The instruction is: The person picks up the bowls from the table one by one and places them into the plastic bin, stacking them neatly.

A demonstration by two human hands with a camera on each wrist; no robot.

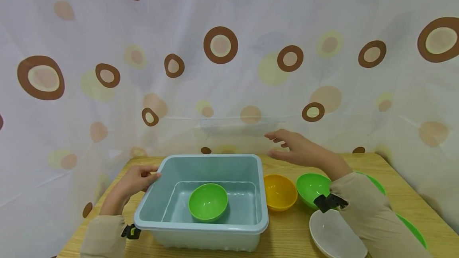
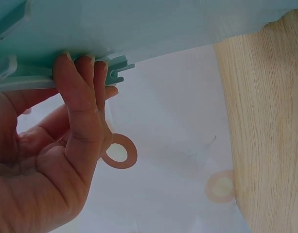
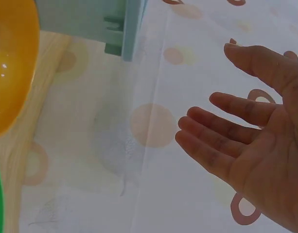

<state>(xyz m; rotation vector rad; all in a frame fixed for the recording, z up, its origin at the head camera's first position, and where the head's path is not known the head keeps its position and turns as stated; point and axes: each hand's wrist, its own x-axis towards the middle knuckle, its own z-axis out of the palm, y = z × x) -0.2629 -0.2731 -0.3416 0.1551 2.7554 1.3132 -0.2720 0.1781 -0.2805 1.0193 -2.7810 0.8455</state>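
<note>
A light blue plastic basin [image 1: 201,227] stands on the wooden table with one green bowl [image 1: 208,203] inside it. My left hand [image 1: 134,180] holds the basin's left rim; in the left wrist view the fingers [image 2: 78,97] curl up under the rim's edge. To the right of the basin and above the table, my right hand [image 1: 297,149] hangs in the air, holding nothing. Its fingers [image 3: 221,138] are extended and the thumb is spread away from them. Below that hand sits an orange bowl [image 1: 280,195], close against the basin's right side.
Right of the orange bowl is another green bowl [image 1: 311,188], with a white bowl [image 1: 335,234] nearer me. The right forearm partly covers two more green rims [image 1: 376,184] at the right. A curtain with brown circles [image 1: 220,45] hangs behind the table [image 1: 290,238].
</note>
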